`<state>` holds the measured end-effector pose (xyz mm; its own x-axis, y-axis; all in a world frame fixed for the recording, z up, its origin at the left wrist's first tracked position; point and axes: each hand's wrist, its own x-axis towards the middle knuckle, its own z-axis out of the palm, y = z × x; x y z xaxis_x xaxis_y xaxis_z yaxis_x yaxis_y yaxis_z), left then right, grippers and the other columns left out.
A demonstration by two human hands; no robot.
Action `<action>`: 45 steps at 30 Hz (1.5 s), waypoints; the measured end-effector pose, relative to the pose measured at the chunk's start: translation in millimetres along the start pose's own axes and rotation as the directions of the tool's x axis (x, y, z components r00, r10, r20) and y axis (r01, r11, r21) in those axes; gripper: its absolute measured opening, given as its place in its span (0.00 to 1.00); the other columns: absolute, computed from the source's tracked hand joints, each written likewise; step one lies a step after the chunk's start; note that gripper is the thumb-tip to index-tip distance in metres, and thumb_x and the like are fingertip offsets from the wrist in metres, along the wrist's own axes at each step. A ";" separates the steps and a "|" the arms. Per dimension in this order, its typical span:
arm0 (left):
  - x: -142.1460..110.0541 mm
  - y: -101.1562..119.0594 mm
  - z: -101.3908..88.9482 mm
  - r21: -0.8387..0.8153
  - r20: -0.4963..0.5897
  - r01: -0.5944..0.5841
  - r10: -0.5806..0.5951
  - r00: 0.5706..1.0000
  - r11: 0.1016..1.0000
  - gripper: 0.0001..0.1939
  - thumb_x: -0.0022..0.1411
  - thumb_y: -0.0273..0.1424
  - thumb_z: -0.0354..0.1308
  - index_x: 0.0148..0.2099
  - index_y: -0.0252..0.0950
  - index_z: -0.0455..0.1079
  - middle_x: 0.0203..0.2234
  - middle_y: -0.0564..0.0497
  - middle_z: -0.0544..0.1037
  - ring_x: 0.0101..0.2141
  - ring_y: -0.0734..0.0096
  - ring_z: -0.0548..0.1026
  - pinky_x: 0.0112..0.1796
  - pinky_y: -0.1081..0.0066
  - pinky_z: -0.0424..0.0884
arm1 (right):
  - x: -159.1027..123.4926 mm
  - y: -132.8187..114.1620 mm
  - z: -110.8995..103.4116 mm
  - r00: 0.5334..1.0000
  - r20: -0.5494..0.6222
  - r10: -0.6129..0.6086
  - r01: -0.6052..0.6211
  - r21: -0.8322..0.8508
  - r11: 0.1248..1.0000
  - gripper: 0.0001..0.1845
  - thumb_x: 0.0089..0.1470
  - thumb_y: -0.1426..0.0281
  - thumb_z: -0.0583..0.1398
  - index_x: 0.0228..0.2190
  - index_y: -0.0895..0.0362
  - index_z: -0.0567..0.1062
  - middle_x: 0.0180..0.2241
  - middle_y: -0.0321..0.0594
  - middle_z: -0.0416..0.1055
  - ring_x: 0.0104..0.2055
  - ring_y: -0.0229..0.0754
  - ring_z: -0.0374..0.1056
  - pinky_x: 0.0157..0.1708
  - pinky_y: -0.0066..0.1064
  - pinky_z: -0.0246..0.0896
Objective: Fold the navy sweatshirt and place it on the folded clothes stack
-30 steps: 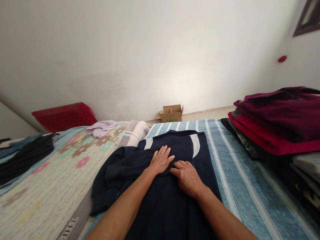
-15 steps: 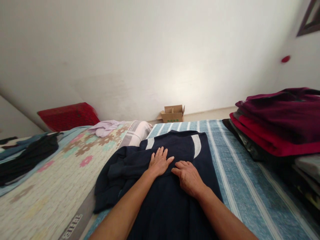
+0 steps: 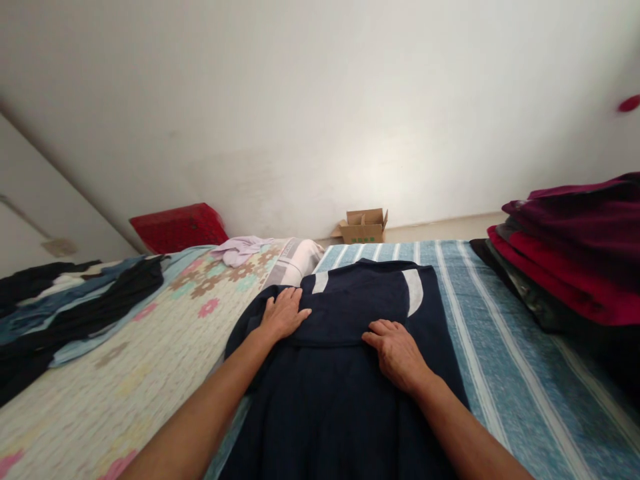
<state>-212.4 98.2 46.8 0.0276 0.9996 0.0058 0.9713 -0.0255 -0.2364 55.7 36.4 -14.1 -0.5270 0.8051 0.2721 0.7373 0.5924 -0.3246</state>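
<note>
A dark navy garment (image 3: 350, 380) with two pale grey stripes near its far end lies spread on the blue striped bedcover (image 3: 480, 333). My left hand (image 3: 283, 313) rests flat on the garment's left part, fingers apart, near the edge of the cover. My right hand (image 3: 397, 352) lies flat on the middle of the garment, palm down. Neither hand grips the cloth.
A pile of folded maroon and red clothes (image 3: 575, 260) stands at the right. Left of the garment is a floral mattress (image 3: 125, 373) with dark clothes (image 3: 75, 307), a lilac cloth (image 3: 243, 248) and a red cushion (image 3: 177, 227). A cardboard box (image 3: 365, 227) sits by the wall.
My left hand has slid left across the garment, away from my right hand, flattening the bunched cloth on that side. The view has turned left.
</note>
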 end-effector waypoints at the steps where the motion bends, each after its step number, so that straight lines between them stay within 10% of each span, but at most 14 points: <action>1: -0.1 -8.8 -3.6 -0.020 0.043 0.029 -0.028 0.999 0.999 0.32 0.60 0.44 0.47 0.62 0.34 0.54 0.60 0.38 0.59 0.59 0.52 0.57 0.53 0.51 0.56 | -0.2 -0.1 0.0 1.000 0.003 0.002 -0.002 0.004 1.000 0.17 0.55 0.79 0.49 0.38 0.53 0.74 0.38 0.40 0.68 0.43 0.42 0.59 0.41 0.32 0.46; 9: 10.2 -46.1 -11.3 -0.180 0.174 0.088 -0.056 0.983 0.980 0.39 0.50 0.49 0.54 0.57 0.25 0.63 0.52 0.35 0.70 0.51 0.53 0.69 0.48 0.67 0.64 | -0.2 -0.5 0.7 1.000 0.005 0.005 -0.005 0.009 1.000 0.17 0.55 0.79 0.49 0.38 0.53 0.74 0.38 0.40 0.68 0.43 0.42 0.59 0.42 0.32 0.47; 18: 13.3 -42.7 -29.0 -0.276 0.236 0.157 -0.092 0.967 0.948 0.11 0.48 0.35 0.55 0.33 0.35 0.72 0.30 0.50 0.79 0.35 0.63 0.76 0.32 0.73 0.66 | 0.9 -0.7 -0.8 1.000 -0.017 0.004 -0.004 0.006 1.000 0.17 0.54 0.79 0.49 0.37 0.53 0.74 0.37 0.39 0.69 0.43 0.42 0.60 0.41 0.32 0.48; 30: -62.7 56.5 -156.4 -0.020 -0.050 -0.209 0.208 0.977 0.978 0.12 0.56 0.39 0.51 0.29 0.39 0.70 0.26 0.51 0.74 0.33 0.62 0.73 0.35 0.68 0.64 | 2.8 5.3 4.2 0.991 -0.053 0.121 -0.104 0.260 0.960 0.24 0.48 0.80 0.51 0.45 0.54 0.74 0.46 0.41 0.71 0.49 0.42 0.63 0.50 0.32 0.52; 33: -94.5 89.1 -160.0 -0.012 -0.049 -0.325 0.324 0.945 0.946 0.12 0.58 0.39 0.49 0.31 0.39 0.70 0.27 0.49 0.74 0.32 0.61 0.72 0.35 0.65 0.66 | 5.3 11.5 6.9 0.950 -0.112 0.290 -0.160 0.625 0.764 0.27 0.42 0.78 0.53 0.46 0.56 0.73 0.47 0.40 0.71 0.49 0.43 0.65 0.51 0.34 0.55; 36: -119.6 115.0 -146.9 -0.032 -0.033 -0.453 0.452 0.891 0.891 0.10 0.60 0.35 0.48 0.34 0.38 0.69 0.27 0.46 0.73 0.30 0.60 0.72 0.33 0.64 0.67 | 7.7 20.3 3.7 0.861 -0.092 0.500 -0.079 0.947 0.312 0.20 0.43 0.73 0.55 0.41 0.57 0.75 0.37 0.38 0.75 0.41 0.43 0.69 0.44 0.36 0.63; 40: -139.3 143.2 -119.2 -0.058 0.023 -0.596 0.598 0.801 0.801 0.08 0.60 0.30 0.48 0.35 0.37 0.68 0.30 0.44 0.73 0.31 0.58 0.74 0.29 0.62 0.68 | 9.2 34.2 -3.5 0.729 0.123 0.673 0.072 0.964 -0.254 0.14 0.42 0.66 0.60 0.33 0.58 0.74 0.24 0.37 0.73 0.25 0.39 0.69 0.26 0.29 0.64; 45: -147.9 171.0 -95.3 -0.086 0.116 -0.653 0.658 0.744 0.753 0.06 0.58 0.29 0.51 0.36 0.34 0.68 0.30 0.42 0.74 0.31 0.57 0.75 0.27 0.63 0.69 | 11.8 43.6 -3.9 0.617 0.191 0.764 0.061 0.956 -0.288 0.18 0.36 0.68 0.65 0.34 0.57 0.73 0.23 0.35 0.74 0.25 0.41 0.70 0.25 0.29 0.65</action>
<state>-27.9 -55.2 98.1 0.6328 0.7280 -0.2638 0.7333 -0.6728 -0.0977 83.3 71.6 -21.5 0.1573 0.9546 -0.2529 -0.6489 -0.0931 -0.7552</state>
